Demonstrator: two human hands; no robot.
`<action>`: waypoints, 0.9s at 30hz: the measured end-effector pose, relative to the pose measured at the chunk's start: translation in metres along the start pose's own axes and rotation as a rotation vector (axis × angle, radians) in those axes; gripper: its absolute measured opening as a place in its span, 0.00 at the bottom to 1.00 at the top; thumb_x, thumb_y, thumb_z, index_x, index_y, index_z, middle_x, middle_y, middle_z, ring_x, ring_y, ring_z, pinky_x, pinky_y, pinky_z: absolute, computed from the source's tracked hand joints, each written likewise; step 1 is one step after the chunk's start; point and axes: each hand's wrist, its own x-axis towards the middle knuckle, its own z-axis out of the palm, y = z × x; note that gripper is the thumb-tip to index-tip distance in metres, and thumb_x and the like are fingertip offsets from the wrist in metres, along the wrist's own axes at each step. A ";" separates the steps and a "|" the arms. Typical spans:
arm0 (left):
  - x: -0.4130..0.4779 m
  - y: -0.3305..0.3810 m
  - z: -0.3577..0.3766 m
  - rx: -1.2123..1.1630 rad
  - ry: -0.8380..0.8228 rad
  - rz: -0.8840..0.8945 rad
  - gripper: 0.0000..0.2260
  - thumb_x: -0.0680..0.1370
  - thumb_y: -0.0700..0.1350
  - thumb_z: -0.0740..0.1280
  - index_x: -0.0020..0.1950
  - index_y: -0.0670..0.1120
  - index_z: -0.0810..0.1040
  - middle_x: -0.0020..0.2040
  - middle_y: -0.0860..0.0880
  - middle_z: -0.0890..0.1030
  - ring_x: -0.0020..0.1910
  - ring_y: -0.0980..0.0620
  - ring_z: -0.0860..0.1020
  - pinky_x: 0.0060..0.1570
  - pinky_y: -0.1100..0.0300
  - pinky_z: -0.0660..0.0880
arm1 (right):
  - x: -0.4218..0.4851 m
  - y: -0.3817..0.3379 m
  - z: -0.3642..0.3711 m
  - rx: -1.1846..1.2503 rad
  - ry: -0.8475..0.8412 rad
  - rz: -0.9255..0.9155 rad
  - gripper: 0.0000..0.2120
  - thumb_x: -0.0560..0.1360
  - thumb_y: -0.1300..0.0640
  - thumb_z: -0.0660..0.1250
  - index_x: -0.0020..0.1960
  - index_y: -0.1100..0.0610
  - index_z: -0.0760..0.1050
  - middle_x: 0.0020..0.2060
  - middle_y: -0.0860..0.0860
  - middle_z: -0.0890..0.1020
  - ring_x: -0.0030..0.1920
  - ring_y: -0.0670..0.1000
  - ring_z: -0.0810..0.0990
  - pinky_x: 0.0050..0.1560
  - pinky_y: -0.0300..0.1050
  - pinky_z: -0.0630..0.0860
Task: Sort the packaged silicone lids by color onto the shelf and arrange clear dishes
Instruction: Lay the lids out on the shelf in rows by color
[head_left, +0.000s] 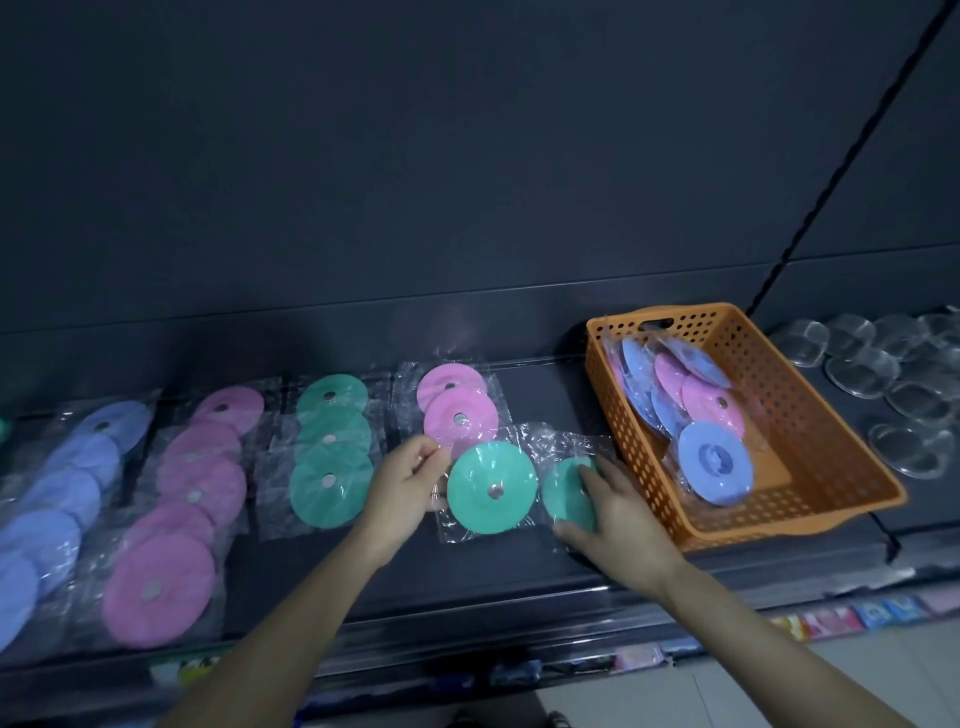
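Packaged silicone lids lie in rows on the dark shelf (519, 566): blue lids (62, 499) at far left, then pink lids (182, 519), green lids (332, 452), and a short row of pink lids (457, 410). My left hand (410, 483) pinches the plastic wrap of a green lid (491, 488) at its left edge. My right hand (618, 514) grips a second green lid (563, 491), held tilted beside the first. An orange basket (810, 467) on the right holds several blue and pink packaged lids (711, 467).
Several clear dishes (883, 384) lie loose on the shelf right of the basket. A dark back panel rises behind the shelf. Colourful packages (841, 618) show on a lower shelf edge, with pale floor below.
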 end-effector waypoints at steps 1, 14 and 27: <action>0.000 0.000 0.000 -0.034 -0.005 -0.037 0.07 0.80 0.41 0.62 0.45 0.38 0.74 0.41 0.45 0.80 0.37 0.52 0.78 0.37 0.59 0.79 | 0.000 0.000 0.000 -0.016 -0.022 -0.002 0.42 0.70 0.41 0.69 0.75 0.57 0.55 0.76 0.56 0.51 0.76 0.55 0.52 0.72 0.42 0.53; -0.006 -0.005 0.006 -0.298 -0.090 -0.241 0.22 0.75 0.33 0.67 0.64 0.53 0.69 0.55 0.42 0.78 0.50 0.44 0.81 0.45 0.53 0.81 | 0.004 -0.016 -0.006 -0.205 0.267 -0.013 0.22 0.77 0.44 0.58 0.65 0.57 0.65 0.49 0.58 0.81 0.46 0.60 0.81 0.41 0.48 0.75; -0.002 0.000 0.035 -0.283 0.032 -0.261 0.07 0.82 0.38 0.57 0.55 0.43 0.74 0.49 0.41 0.82 0.43 0.44 0.82 0.45 0.51 0.81 | -0.005 -0.037 0.003 0.271 -0.009 0.018 0.15 0.80 0.53 0.55 0.52 0.59 0.77 0.42 0.55 0.80 0.41 0.55 0.80 0.45 0.49 0.78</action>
